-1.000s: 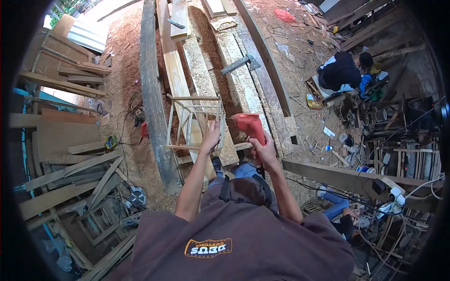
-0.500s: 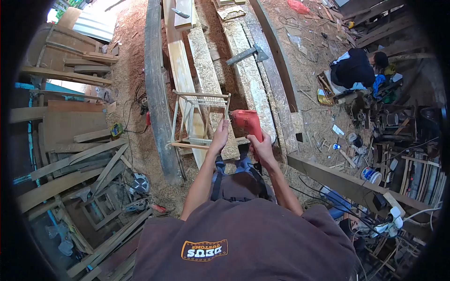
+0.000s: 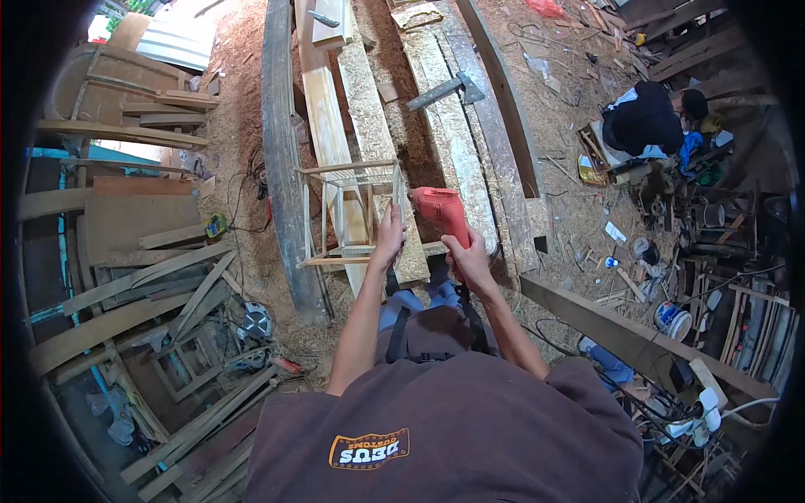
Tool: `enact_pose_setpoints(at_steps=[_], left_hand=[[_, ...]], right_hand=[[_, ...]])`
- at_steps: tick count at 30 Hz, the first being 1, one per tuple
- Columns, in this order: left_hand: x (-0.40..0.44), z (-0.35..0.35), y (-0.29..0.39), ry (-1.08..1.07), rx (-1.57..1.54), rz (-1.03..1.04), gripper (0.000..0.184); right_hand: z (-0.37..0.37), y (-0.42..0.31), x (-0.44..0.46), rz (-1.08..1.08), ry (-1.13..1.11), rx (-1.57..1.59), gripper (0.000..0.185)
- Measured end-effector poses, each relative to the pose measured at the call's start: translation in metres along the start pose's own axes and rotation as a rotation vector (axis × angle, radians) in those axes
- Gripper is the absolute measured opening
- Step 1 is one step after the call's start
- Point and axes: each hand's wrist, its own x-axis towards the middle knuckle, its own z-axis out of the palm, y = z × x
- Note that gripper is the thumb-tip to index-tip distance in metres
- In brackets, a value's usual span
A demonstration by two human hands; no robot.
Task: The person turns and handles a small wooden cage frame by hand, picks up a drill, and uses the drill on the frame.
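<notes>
My left hand (image 3: pixel 389 238) is closed around the near right post of a small cage-like wooden frame (image 3: pixel 348 256), built of thin strips with a row of fine bars across its upper side. In my right hand (image 3: pixel 471 261) is a red power drill (image 3: pixel 442 210), gripped by its handle. The drill's nose points left toward the frame's right-hand post, with a small gap between them. Whether a bit sits in the chuck is too small to tell. Beneath the frame run long wooden planks (image 3: pixel 366 109) dusted with shavings.
A hatchet (image 3: pixel 447 90) lies on the right-hand planks, and a knife (image 3: pixel 324 18) rests on a block farther up. A person (image 3: pixel 646 119) crouches at the right. Cut timber (image 3: pixel 159 293) is piled at the left. A long beam (image 3: pixel 637 331) and cables (image 3: pixel 637 394) lie at the lower right.
The wooden frame has shifted slightly left and turned a little in my left hand. The gap between its post and the drill's nose has widened. Both hands keep their hold.
</notes>
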Motion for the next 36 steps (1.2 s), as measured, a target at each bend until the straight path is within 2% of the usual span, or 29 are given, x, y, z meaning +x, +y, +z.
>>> enact_pose_setpoints(at_steps=[3,6,12,18,21,24,30,33,36], left_hand=[[-0.001,0.010,0.005,0.023,-0.039,0.006,0.060],[0.013,0.008,-0.007,-0.014,0.050,0.010,0.074],[0.009,0.002,-0.006,-0.039,0.021,-0.050,0.076],[0.011,0.006,-0.008,-0.010,0.051,-0.014,0.080],[0.009,0.015,-0.004,0.086,-0.048,0.004,0.051],[0.002,0.015,0.002,0.047,-0.092,0.006,0.050],[0.004,0.015,0.002,0.027,-0.075,0.009,0.052],[0.003,0.010,0.003,-0.039,-0.041,0.003,0.074],[-0.001,0.012,0.008,-0.008,-0.021,-0.046,0.075]], right_hand=[[-0.004,-0.006,0.001,0.060,-0.029,-0.008,0.027],[-0.008,0.006,0.010,-0.006,-0.053,0.014,0.026],[-0.015,0.005,0.018,0.009,-0.080,0.033,0.025],[-0.019,-0.006,0.016,0.056,-0.107,-0.009,0.025],[-0.018,0.001,0.019,-0.014,-0.094,-0.002,0.025],[-0.020,0.003,0.023,0.005,-0.115,-0.012,0.025],[-0.017,0.001,0.025,-0.029,-0.120,-0.015,0.023],[-0.016,-0.002,0.024,-0.010,-0.122,-0.020,0.023],[-0.015,-0.002,0.025,-0.003,-0.121,-0.055,0.023]])
